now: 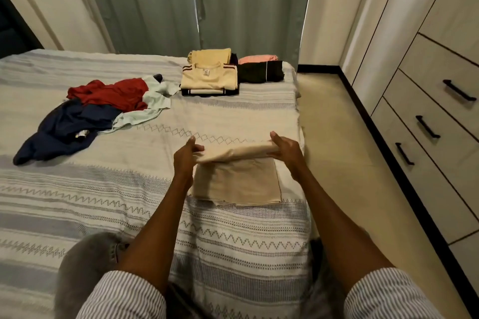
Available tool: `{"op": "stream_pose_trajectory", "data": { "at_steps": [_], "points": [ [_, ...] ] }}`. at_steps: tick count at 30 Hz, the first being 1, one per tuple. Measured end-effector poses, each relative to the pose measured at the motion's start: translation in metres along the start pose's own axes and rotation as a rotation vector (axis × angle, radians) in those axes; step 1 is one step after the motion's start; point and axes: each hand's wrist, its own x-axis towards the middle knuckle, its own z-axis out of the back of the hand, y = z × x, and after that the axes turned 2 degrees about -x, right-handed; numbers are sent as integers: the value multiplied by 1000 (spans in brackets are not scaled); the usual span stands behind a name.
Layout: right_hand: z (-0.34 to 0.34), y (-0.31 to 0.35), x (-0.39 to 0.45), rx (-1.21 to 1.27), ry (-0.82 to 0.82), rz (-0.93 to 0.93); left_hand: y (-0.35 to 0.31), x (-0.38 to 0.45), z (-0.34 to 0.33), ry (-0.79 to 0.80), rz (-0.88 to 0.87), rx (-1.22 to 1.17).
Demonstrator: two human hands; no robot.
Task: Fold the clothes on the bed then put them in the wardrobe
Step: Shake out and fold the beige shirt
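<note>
Left hand (187,155) and right hand (284,150) pinch the beige garment's (238,179) folded edge.

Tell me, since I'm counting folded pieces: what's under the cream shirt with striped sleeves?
Under the cream shirt only a dark folded garment with pale stripes shows at its near edge; the rest is covered.
</note>
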Motion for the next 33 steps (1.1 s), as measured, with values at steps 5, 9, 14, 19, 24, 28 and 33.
{"op": "stream_pose_trajectory", "data": {
  "at_steps": [5,9,14,19,24,28,33],
  "points": [
    [-2,-56,-31,-382,15,-16,43,-18,27,189,-120,515],
    [-13,-87,-41,-804,-58,26,68,-28,28,148,-288,1120],
    [-44,-67,-35,-1020,-199,440,66,-29,11,115,-593,1174],
    [-70,-91,-32,-1223,191,244,93,-21,2,396,-383,1450],
    [-72,-118,-37,-1302,177,206,110,-12,10,441,-284,1452],
    [-68,-88,-18,-1230,27,303,90,-6,-3,285,-547,1405],
    [-59,-63,15,-1249,189,261,70,20,-18,394,-493,1415]
  ]
}}
